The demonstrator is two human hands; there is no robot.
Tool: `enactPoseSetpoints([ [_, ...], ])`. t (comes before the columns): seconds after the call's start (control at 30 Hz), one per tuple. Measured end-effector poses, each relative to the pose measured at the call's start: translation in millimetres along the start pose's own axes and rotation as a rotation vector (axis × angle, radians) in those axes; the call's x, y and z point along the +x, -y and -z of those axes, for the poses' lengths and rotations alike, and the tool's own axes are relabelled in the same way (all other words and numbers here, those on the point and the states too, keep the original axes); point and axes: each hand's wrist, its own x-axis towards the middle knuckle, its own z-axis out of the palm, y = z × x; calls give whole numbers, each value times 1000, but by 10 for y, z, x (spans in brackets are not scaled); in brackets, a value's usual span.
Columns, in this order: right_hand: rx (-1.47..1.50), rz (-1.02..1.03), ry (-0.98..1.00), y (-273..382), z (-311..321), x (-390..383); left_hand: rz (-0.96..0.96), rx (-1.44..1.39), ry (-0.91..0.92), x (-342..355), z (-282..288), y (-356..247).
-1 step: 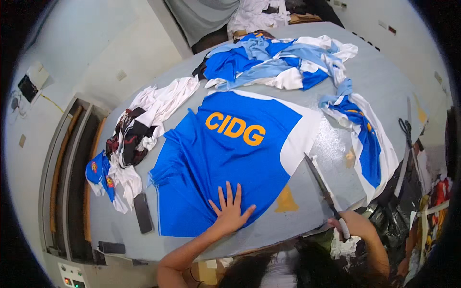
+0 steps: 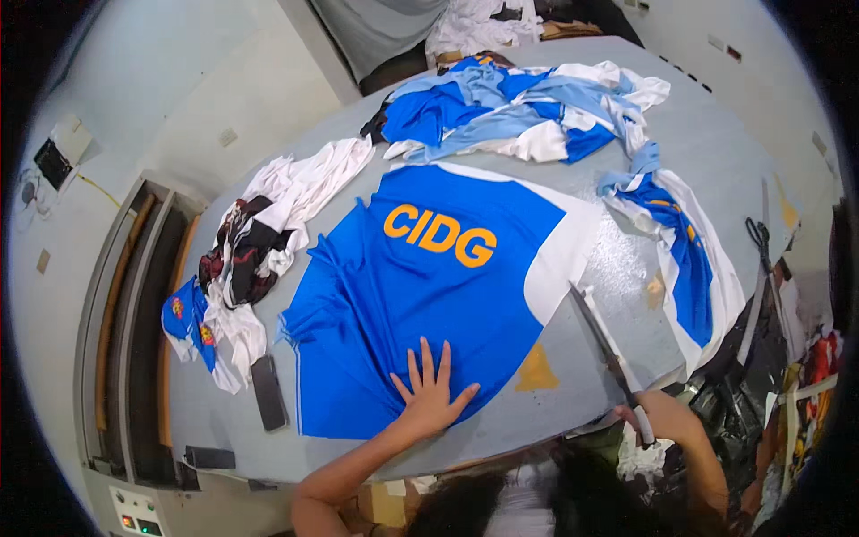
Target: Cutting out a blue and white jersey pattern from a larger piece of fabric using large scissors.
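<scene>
A blue fabric panel (image 2: 474, 313) with large orange lettering and a white side section (image 2: 564, 251) lies spread on the grey table (image 2: 259, 447). My left hand (image 2: 429, 389) rests on its lower part, fingers stretched out flat. To the panel's right, my right hand (image 2: 662, 416) grips long shears (image 2: 608, 358) by the handle, their blades pointing away from me beside the white section, near its edge.
Bundled blue-and-white garments (image 2: 501, 112) lie at the back, more (image 2: 689, 295) at right. White and black garments (image 2: 259, 242) and dark rectangular objects (image 2: 268, 394) sit at left. Another pair of scissors (image 2: 759, 237) is at the right edge. Metal-framed rollers (image 2: 134, 331) stand left.
</scene>
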Motion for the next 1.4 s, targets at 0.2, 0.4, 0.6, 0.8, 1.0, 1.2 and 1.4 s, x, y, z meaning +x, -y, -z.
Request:
enactPoseSetpoints([
  [0.2, 673, -132, 33, 80, 14, -340, -548, -81, -291, 890, 248, -265],
  [0.4, 781, -150, 96, -370, -216, -447, -934, -292, 39, 1736, -30, -584],
  [0.6, 284, -158, 297, -20, 6, -558, -841, -342, -142, 1743, -49, -542],
  [0.8, 53, -114, 331, -27, 189, -258, -730, -86, -117, 1215, 17, -423],
  [1.0, 62, -204, 446, 295, 372, 33, -739, -111, -155, 1218, -43, -301],
  [1.2, 70, -110, 384, 323, 341, 129, -742, -94, -202, 1208, -82, -313],
  [1.4, 89, -202, 426, 485, 378, 173, -733, -76, -180, 1199, -101, -303],
])
